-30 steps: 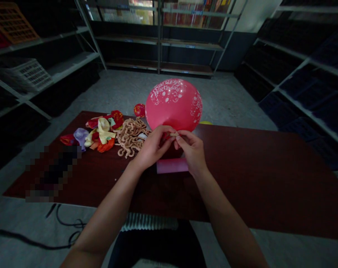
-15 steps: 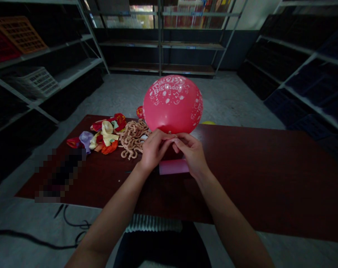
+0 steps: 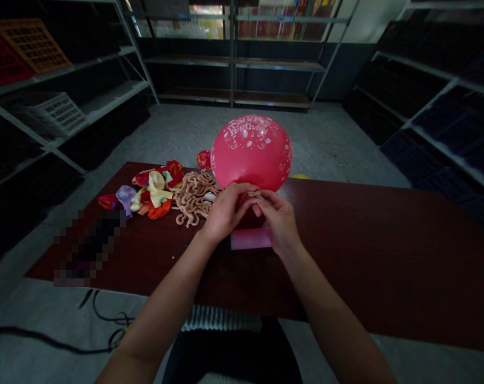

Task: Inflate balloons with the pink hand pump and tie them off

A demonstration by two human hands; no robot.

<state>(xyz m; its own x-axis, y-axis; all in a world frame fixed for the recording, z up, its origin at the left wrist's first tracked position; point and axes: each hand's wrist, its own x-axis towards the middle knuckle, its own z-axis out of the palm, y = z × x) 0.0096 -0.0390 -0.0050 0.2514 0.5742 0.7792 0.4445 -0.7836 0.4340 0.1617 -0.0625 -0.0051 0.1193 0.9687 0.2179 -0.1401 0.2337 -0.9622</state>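
Note:
An inflated red balloon (image 3: 252,152) with white "Happy Birthday" print stands above the table, its neck end toward me. My left hand (image 3: 229,208) is closed at that neck end, fingers pinched. Meeting it fingertip to fingertip, my right hand (image 3: 279,216) pinches there too. A small tan bit shows between the fingertips; the neck itself is mostly hidden. Under the hands lies a pink cylinder (image 3: 250,239), partly covered by my right hand. Left of my left hand is a heap of tan, cord-like curled strands (image 3: 193,197).
Limp balloons in several colours (image 3: 156,189) lie at the table's left, near a blurred dark object (image 3: 93,245). A small red round thing (image 3: 204,159) and a yellow one (image 3: 301,176) show at the far edge. Shelves (image 3: 274,65) surround the dark table (image 3: 365,240). Black cable (image 3: 45,341) runs along the floor.
The balloon has tipped slightly and sits a little lower in view. My fingers have shifted at its neck, and the tan bit shows more. The whole view has moved slightly.

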